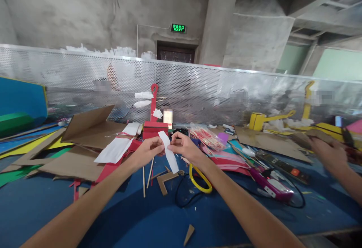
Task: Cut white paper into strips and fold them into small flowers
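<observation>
A narrow white paper strip [169, 153] is held up above the table, tilted, its lower end hanging free. My left hand [149, 150] pinches its left edge near the middle. From the other side my right hand [185, 148] grips the strip between thumb and fingers. Just behind the hands stands a red box [155, 130] with a red upright strip [154, 102] rising from it. White tufts on thin sticks [143, 95] stick out from that strip. More white paper [114, 150] lies to the left of my left hand.
Cardboard pieces [77, 161] lie at left. Yellow-handled scissors [200, 187], bundled sticks [207, 137], and a purple glue gun [270, 185] with a black cord are at right. A co-worker's hand [329, 151] holds cardboard at far right. A perforated metal screen [203, 97] borders the blue table [135, 221].
</observation>
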A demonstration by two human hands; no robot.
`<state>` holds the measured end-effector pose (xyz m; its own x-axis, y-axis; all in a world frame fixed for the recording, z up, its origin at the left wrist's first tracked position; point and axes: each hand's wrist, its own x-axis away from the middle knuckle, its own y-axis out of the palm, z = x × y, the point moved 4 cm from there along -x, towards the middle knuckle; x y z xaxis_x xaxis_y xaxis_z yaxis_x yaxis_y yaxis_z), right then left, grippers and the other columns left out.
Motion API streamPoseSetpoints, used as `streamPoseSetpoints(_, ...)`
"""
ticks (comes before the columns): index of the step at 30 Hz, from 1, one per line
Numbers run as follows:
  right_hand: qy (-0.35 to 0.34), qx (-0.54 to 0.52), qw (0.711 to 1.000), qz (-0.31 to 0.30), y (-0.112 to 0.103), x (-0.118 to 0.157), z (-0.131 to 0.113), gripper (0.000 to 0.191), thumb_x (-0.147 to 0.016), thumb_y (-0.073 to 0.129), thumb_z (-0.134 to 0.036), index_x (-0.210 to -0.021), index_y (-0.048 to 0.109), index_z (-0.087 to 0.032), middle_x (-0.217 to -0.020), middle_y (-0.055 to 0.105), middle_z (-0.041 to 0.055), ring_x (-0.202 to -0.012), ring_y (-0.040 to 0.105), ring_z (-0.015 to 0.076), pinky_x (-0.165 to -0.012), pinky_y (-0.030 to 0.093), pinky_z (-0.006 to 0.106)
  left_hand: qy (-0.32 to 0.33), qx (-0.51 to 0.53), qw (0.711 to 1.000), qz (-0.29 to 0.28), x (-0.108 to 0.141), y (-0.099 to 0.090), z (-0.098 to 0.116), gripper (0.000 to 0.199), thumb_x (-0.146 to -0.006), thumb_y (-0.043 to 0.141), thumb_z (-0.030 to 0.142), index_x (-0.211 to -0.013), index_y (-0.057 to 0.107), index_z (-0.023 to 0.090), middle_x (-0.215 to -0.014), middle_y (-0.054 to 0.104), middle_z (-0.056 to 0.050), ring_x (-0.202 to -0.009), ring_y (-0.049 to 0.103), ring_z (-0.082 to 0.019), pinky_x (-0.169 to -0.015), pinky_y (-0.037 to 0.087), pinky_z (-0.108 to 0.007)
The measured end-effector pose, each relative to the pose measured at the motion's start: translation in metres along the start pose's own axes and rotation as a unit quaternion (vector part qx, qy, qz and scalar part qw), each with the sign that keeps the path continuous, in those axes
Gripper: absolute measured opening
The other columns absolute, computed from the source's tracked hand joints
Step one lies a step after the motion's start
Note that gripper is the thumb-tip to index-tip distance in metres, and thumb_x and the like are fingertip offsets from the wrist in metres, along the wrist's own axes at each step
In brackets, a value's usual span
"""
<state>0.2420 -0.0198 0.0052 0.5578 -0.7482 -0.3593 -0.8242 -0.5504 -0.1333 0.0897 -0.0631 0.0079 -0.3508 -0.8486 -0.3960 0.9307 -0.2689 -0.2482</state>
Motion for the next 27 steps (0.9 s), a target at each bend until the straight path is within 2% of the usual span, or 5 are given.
streamPoseSetpoints(7,-0.010,0.043,0.999,-0.015,0.0007,0.0014,-0.0049,0.026,-0.069,0.073,-0.030,-0.080,0.051,-0.019,-0.070,0.055,-0.0021,-0.064,0.052,0.0116,-0.059,0.038,0.025,-0.003,-0.029,1.000,0.006,0.0008,-0.0009,0.0019,0.018,-0.081,0.057,0.032,-0.080,0.059,0.014,-0.075,0.062,-0.003,-0.073,0.060,-0.015,-0.074,0.050,-0.031)
streamPoseSetpoints(15,-0.005,0.068,0.998,-0.008,0.0003,0.0006,-0.0044,0.022,-0.069,0.073,-0.032,-0.080,0.061,-0.016,-0.074,0.061,0.0007,-0.070,0.057,0.0136,-0.070,0.043,0.029,-0.016,-0.075,0.997,0.016,0.0016,-0.0022,0.0067,0.017,-0.079,0.059,0.030,-0.076,0.062,0.014,-0.071,0.066,-0.003,-0.069,0.062,-0.015,-0.068,0.050,-0.029)
streamPoseSetpoints(27,0.009,0.059,0.998,-0.016,0.0007,-0.0014,0.0038,0.023,-0.069,0.073,-0.032,-0.081,0.065,-0.015,-0.074,0.066,0.0030,-0.069,0.060,0.0148,-0.067,0.046,0.028,-0.027,-0.067,0.997,0.023,0.0020,-0.0024,0.0066,0.018,-0.078,0.061,0.032,-0.075,0.062,0.015,-0.068,0.066,-0.003,-0.066,0.062,-0.014,-0.066,0.050,-0.028)
